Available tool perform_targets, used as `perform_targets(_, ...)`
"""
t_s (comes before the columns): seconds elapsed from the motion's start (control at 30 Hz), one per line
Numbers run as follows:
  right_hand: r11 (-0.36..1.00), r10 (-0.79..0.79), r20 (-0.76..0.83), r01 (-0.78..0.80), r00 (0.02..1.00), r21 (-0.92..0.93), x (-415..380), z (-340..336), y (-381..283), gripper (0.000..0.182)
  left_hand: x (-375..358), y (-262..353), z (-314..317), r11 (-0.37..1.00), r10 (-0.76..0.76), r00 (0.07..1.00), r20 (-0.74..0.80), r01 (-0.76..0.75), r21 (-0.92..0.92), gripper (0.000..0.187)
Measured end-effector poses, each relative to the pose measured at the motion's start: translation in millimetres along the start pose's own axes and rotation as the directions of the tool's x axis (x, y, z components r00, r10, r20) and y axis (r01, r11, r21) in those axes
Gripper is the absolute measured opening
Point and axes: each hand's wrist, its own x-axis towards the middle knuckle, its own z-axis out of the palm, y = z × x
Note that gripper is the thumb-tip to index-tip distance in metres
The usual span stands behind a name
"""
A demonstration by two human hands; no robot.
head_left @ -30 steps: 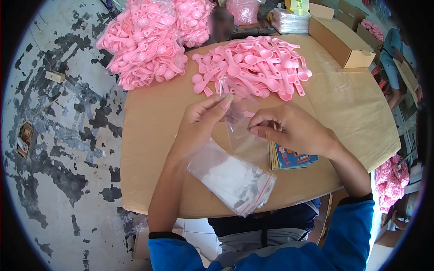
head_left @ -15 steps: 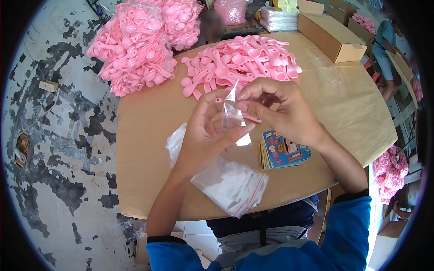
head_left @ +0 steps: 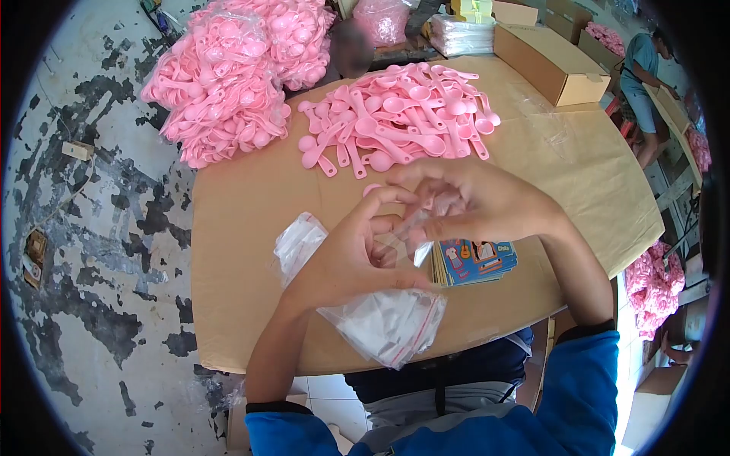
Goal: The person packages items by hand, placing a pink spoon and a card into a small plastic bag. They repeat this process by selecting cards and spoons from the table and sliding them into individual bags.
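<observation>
A clear bag (head_left: 411,230) is gripped between both hands, just left of the card stack (head_left: 475,264): the left hand (head_left: 346,254) curls loosely, thumb spread; the right hand (head_left: 490,204) bunches, blurred. The card stack's white lettering is too small to read surely. Beyond it, pink spoons (head_left: 411,141) heap on the counter (head_left: 243,243).

From here, the left hand (head_left: 357,254) and right hand (head_left: 487,201) look blurry, hiding bits of the clear bag (head_left: 414,228) and the cards (head_left: 479,262) near their grip
</observation>
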Motion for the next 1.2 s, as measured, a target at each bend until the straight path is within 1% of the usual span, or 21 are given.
perform_targets(0.03,0.998,0.007,0.033,-0.005,0.999,-0.062,1,0,4,0.042,2,-1,-3,1.000,-0.014,1.000,-0.006,0.014,0.027,0.073)
perform_targets(0.1,0.993,-0.010,-0.020,0.008,1.000,-0.116,4,-4,8,0.044,3,1,-7,0.998,-0.055,0.998,-0.044,0.056,0.012,0.073)
perform_targets(0.17,0.999,0.025,-0.054,-0.026,0.998,-0.020,3,-10,-2,0.042,3,6,-12,0.993,-0.108,0.988,-0.108,0.101,-0.068,0.073)
perform_targets(0.2,0.999,0.041,-0.067,-0.040,0.997,0.029,2,-14,-5,0.041,3,5,-18,0.995,-0.093,0.991,-0.092,0.089,-0.045,0.068)
perform_targets(0.27,1.000,-0.012,-0.067,0.014,0.998,0.027,-1,-20,3,0.042,1,1,-33,0.998,-0.065,0.996,-0.060,0.065,0.002,0.058)
perform_targets(0.33,0.994,0.015,-0.063,-0.008,0.998,0.107,-4,-19,-1,0.041,-3,6,-40,0.983,-0.147,0.988,0.045,0.140,0.120,0.053)
perform_targets(0.37,0.983,0.182,0.032,-0.182,0.983,-0.004,-7,-22,-12,0.038,-4,8,-41,0.968,-0.192,0.977,0.095,0.173,0.180,0.051)
perform_targets(0.47,0.988,0.126,0.080,-0.117,0.989,-0.099,-4,-20,0,0.033,-5,6,-35,0.977,-0.202,0.968,0.150,0.187,0.106,0.051)
perform_targets(0.53,0.994,0.100,0.059,-0.098,0.993,-0.040,-5,-22,4,0.031,-6,10,-39,0.980,-0.162,0.978,0.129,0.144,0.134,0.053)
perform_targets(0.57,0.996,0.086,0.049,-0.086,0.995,-0.012,-5,-23,5,0.030,-6,12,-41,0.981,-0.140,0.983,0.117,0.122,0.149,0.054)
perform_targets(0.6,0.997,0.059,-0.012,-0.059,0.998,0.045,-4,-24,5,0.029,-5,9,-42,0.999,-0.018,1.000,-0.021,0.019,0.049,0.057)
perform_targets(0.63,0.995,0.035,-0.074,-0.028,0.997,0.100,-2,-24,5,0.028,-2,1,-42,0.995,0.091,0.981,-0.170,-0.098,-0.035,0.060)
perform_targets(0.7,0.982,0.007,-0.214,0.034,0.977,0.185,0,-22,3,0.025,2,-2,-35,0.886,0.291,0.901,-0.322,-0.381,-0.264,0.065)
perform_targets(0.73,0.975,0.000,-0.290,0.065,0.957,0.215,1,-19,1,0.024,5,1,-28,0.752,0.393,0.854,-0.340,-0.512,-0.416,0.068)
perform_targets(0.8,0.969,-0.016,-0.386,0.110,0.922,0.222,3,-11,0,0.021,14,-2,-13,0.591,0.503,0.805,-0.314,-0.586,-0.554,0.071)
perform_targets(0.83,0.971,-0.029,-0.404,0.121,0.915,0.206,5,-5,3,0.019,18,-11,-3,0.610,0.521,0.815,-0.255,-0.564,-0.557,0.071)
perform_targets(0.9,0.979,-0.016,-0.380,0.091,0.925,0.181,7,5,6,0.017,20,-17,10,0.767,0.423,0.886,-0.191,-0.462,-0.445,0.065)
perform_targets(0.97,0.987,0.043,-0.303,0.006,0.952,0.161,5,12,7,0.017,19,-17,17,0.954,0.173,0.958,-0.228,-0.221,-0.202,0.054)
perform_targets(1.07,0.990,0.135,-0.128,-0.129,0.983,0.052,-2,0,-11,0.019,20,-26,13,0.903,0.041,0.965,-0.257,-0.146,-0.404,0.046)
perform_targets(1.17,0.904,0.139,0.021,-0.118,0.990,-0.410,-14,-33,-10,0.029,20,-21,14,0.883,0.009,0.950,-0.313,-0.154,-0.442,0.042)
perform_targets(1.2,0.863,0.144,0.069,-0.091,0.987,-0.496,-22,-40,-2,0.032,19,-20,15,0.897,0.004,0.946,-0.324,-0.147,-0.416,0.042)
